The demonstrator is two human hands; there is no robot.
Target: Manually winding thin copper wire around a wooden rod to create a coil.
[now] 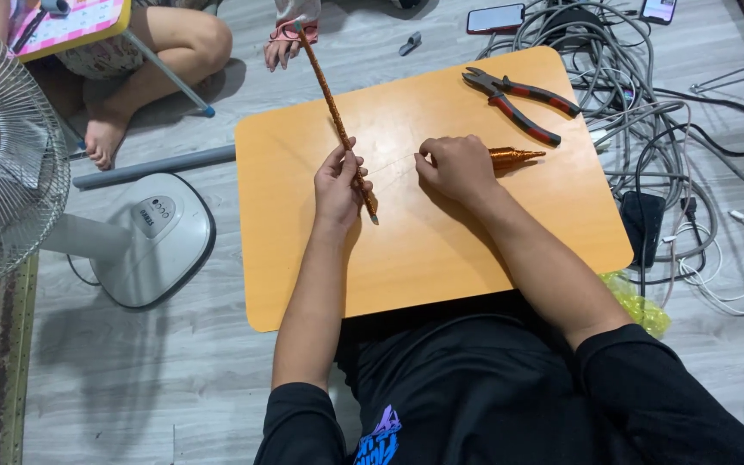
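1. Orange board (441, 258) on the grey floor; its near edge is hidden by the person's lap.
2. Fan (10, 155) at left, cut off by the frame.
3. Cable tangle (647, 112) at right, ends not traceable.
4. Pliers (520, 93) lie on the board's far side, untouched.
5. Left hand (340, 185) clenches a long orange-wrapped rod (331, 103), tip near the board.
6. Right hand (454, 165) is closed around an orange spool (514, 157), mostly hidden; a thin strand between the hands is barely visible.

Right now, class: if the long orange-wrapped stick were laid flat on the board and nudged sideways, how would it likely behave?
The orange-wrapped stick runs straight past the left hand without sagging, so it is probably stiff. It looks thin and round, so it would likely roll on the smooth board. Its slimness suggests it is light.
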